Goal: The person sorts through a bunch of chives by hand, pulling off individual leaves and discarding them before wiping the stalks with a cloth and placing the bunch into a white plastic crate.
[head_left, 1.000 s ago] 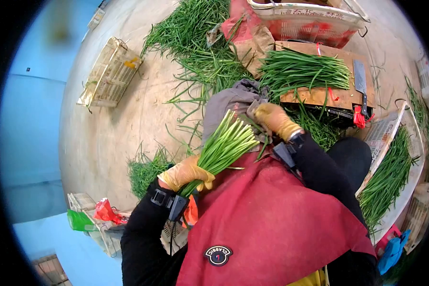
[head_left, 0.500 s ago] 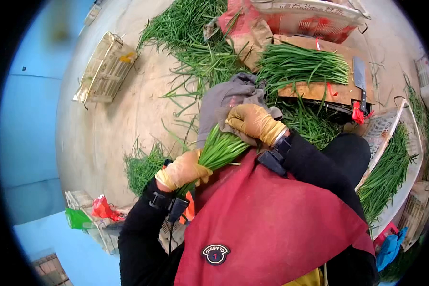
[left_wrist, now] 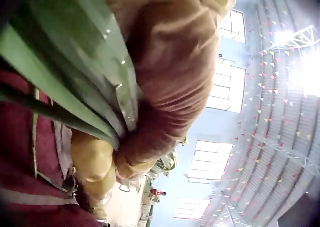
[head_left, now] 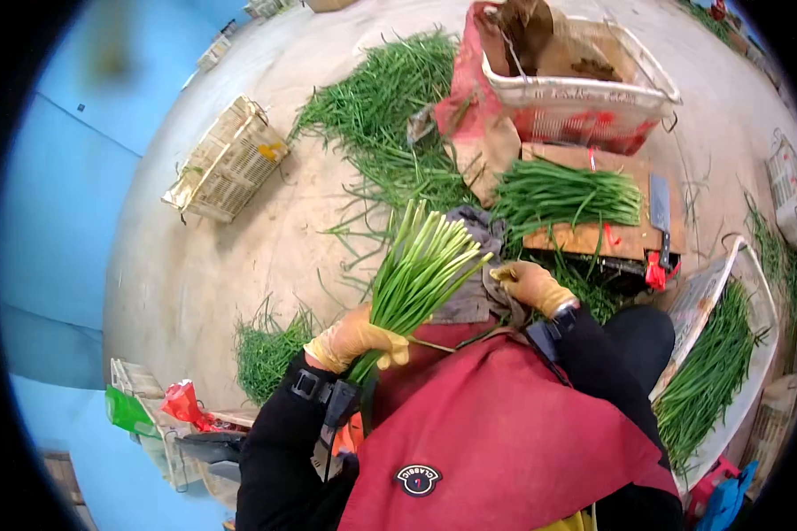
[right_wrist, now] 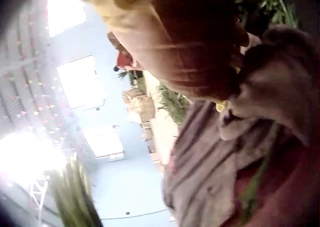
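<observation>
My gloved left hand [head_left: 354, 341] grips a bunch of green chives [head_left: 416, 274] around its lower part. The pale cut ends fan upward and to the right. In the left wrist view, broad green leaves [left_wrist: 75, 62] run past the curled fingers of the glove. My gloved right hand [head_left: 536, 288] is right of the bunch, apart from it, over a grey cloth [head_left: 465, 305] on the lap. Its fingers bend inward in the right wrist view, close to the cloth; I cannot tell whether they pinch anything. A loose green leaf [right_wrist: 255, 187] lies on the red apron [head_left: 505, 416].
Ahead on the right, trimmed chives [head_left: 576, 190] lie on a board [head_left: 540, 237] with a cleaver [head_left: 660, 212]. Behind it stands a white crate [head_left: 584, 88]. A chive-filled basket [head_left: 695, 442] is at the right. Loose chives [head_left: 390, 88] cover floor ahead; another crate [head_left: 230, 159] stands left.
My right hand moved left onto the top of the bunch, then back right, away from it. The bunch tipped down and rose again. The head view has tilted up.
</observation>
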`<state>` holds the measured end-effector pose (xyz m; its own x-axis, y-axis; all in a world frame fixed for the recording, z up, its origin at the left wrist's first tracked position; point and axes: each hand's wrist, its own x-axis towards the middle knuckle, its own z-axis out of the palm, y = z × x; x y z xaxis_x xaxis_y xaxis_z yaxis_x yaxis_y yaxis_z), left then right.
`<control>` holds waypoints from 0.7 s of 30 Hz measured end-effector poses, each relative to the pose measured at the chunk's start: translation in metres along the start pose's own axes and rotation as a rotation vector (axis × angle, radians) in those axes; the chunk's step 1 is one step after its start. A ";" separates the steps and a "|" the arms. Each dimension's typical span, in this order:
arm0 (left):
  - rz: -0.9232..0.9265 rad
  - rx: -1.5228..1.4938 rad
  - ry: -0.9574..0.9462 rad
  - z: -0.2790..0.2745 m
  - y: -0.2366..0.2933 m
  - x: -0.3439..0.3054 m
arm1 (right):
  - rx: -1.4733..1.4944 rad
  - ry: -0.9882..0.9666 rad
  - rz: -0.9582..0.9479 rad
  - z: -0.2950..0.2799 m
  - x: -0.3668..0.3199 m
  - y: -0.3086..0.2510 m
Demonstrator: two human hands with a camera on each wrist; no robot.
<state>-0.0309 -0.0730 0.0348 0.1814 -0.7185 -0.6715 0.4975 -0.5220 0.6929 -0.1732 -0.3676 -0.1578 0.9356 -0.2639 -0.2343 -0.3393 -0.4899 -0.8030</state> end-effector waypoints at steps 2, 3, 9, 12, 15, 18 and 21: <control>0.062 0.024 -0.060 0.004 0.010 0.001 | 0.116 -0.088 -0.098 -0.040 -0.015 -0.032; 0.100 0.044 -0.107 0.009 0.018 0.006 | 0.133 -0.026 -0.178 -0.066 -0.027 -0.052; 0.029 0.108 -0.245 0.046 0.031 0.026 | 1.043 -0.216 -0.459 -0.069 -0.046 -0.113; 0.061 0.145 -0.335 0.075 0.031 0.038 | 1.447 -0.106 -0.503 -0.058 -0.050 -0.139; 0.021 0.070 -0.379 0.079 0.023 0.052 | 1.562 0.019 -0.450 -0.067 -0.058 -0.153; 0.044 0.159 -0.465 0.079 0.025 0.066 | 1.523 0.165 -0.352 -0.075 -0.066 -0.153; 0.315 0.420 -0.490 0.078 0.042 0.072 | 1.510 0.311 -0.302 -0.083 -0.066 -0.139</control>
<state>-0.0637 -0.1826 0.0359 -0.1883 -0.9365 -0.2959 0.0978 -0.3177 0.9431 -0.1960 -0.3508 0.0152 0.8277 -0.5611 -0.0051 0.4346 0.6467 -0.6268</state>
